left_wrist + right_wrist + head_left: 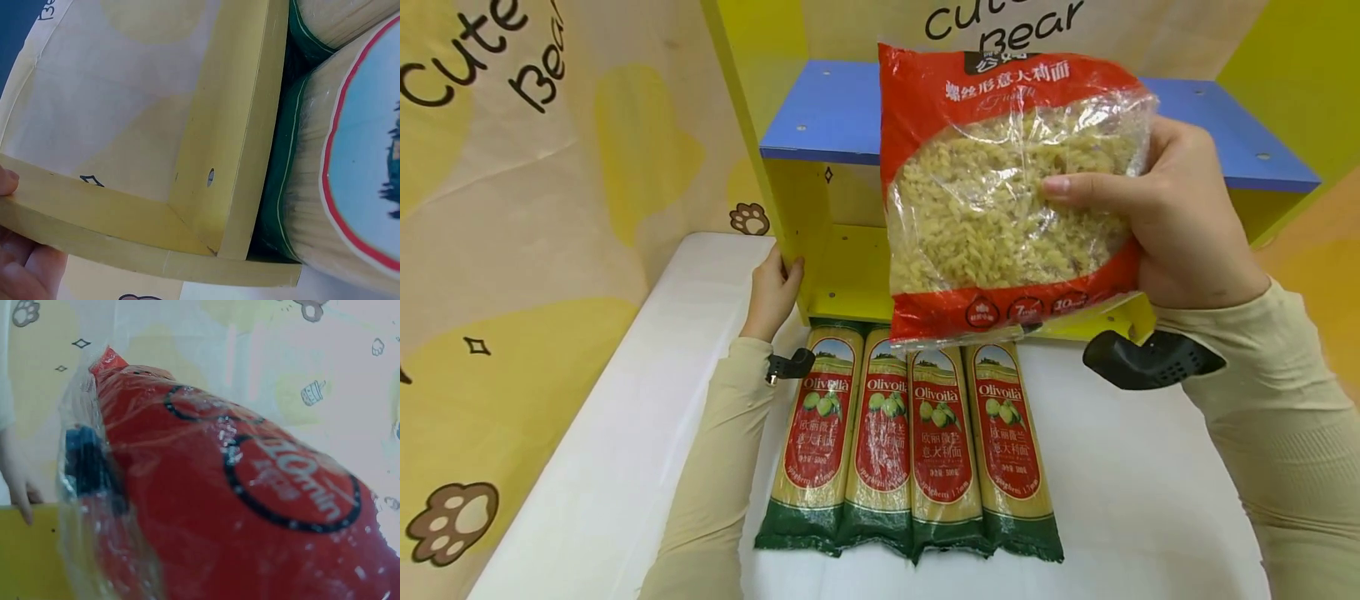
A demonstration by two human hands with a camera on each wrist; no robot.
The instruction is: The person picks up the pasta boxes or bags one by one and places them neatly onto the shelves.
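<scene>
My right hand (1187,208) holds up a red and clear bag of fusilli pasta (1000,217) by its right side, thumb across the front and the other fingers hidden behind. The bag hangs in front of the shelf unit's blue shelf (820,108); its red lower part fills much of the right wrist view (200,487). Low on the left, my left hand (772,292) grips the edge of the shelf unit's yellow side panel (752,150). In the left wrist view, fingers (28,275) and thumb lie on either side of that yellow board (144,256).
Several packs of spaghetti (943,433) with green ends lie side by side on the white table (1120,475), against the unit's yellow bottom board (850,271). Patterned cloth (550,208) with paw prints hangs at the left and back.
</scene>
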